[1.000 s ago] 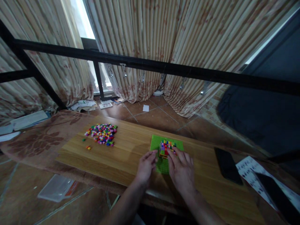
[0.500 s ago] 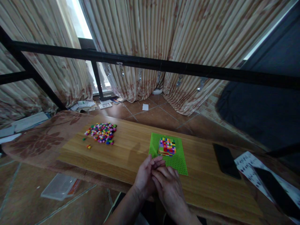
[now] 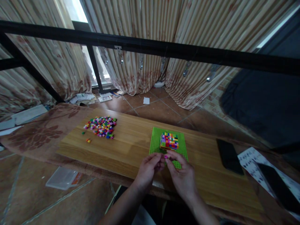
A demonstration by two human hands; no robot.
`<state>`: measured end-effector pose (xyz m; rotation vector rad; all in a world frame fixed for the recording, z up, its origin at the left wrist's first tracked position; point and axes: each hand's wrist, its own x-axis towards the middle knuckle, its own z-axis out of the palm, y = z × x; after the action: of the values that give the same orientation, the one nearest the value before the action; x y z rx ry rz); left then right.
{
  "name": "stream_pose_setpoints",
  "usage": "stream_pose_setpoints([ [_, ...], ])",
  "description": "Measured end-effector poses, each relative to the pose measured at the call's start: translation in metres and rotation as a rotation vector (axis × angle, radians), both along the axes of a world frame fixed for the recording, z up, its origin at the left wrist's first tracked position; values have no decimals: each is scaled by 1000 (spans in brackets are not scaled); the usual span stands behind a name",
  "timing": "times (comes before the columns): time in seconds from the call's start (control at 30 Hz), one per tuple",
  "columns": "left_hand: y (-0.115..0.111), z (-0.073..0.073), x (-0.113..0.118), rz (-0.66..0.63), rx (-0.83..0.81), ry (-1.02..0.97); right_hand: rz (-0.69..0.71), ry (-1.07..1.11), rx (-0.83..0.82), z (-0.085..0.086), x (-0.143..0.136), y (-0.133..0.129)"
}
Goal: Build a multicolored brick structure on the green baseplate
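My right hand (image 3: 182,175) pinches a small pink brick (image 3: 166,156) between thumb and fingertips, just in front of the built block. Close beside it, my left hand (image 3: 148,168) has its fingers curled in with the thumb against them; whatever lies inside is hidden. Behind both hands a multicoloured block of toy bricks (image 3: 169,140) stands on a green studded baseplate (image 3: 155,137). The right hand covers part of the plate's near side.
A heap of loose coloured bricks (image 3: 102,126) lies at the left on the wooden board (image 3: 126,137), with a few strays nearby. A black phone (image 3: 229,156), a printed sheet (image 3: 248,157) and another dark flat device (image 3: 278,187) are at the right. A clear plastic box (image 3: 62,178) sits on the floor.
My hands, earlier cupped together, have moved apart a little. The right one now shows a pink brick at its fingertips. The view has shifted slightly.
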<state>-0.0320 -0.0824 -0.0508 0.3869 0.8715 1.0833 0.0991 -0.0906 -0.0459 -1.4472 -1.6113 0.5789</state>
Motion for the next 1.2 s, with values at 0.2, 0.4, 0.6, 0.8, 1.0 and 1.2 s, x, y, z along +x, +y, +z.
stream_pose_setpoints([
  [0.2, 6, -3, 3, -73, 150, 160, 80, -214, 124, 5, 2, 2],
  [0.4, 8, -7, 8, -68, 104, 117, 30, -102, 61, -2, 5, 2],
  [0.6, 19, -9, 15, -91, 217, 270, 20, -136, 91, 3, 16, 20],
  [0.8, 26, -12, 13, 2, 439, 646, 27, -452, 259, 8, 26, 57],
  [1.0, 28, -12, 15, -81, 607, 886, 9, -657, 281, 4, 21, 61],
  [1.2, 29, -15, 21, -103, 654, 913, -23, -708, 258, 8, 18, 54],
])
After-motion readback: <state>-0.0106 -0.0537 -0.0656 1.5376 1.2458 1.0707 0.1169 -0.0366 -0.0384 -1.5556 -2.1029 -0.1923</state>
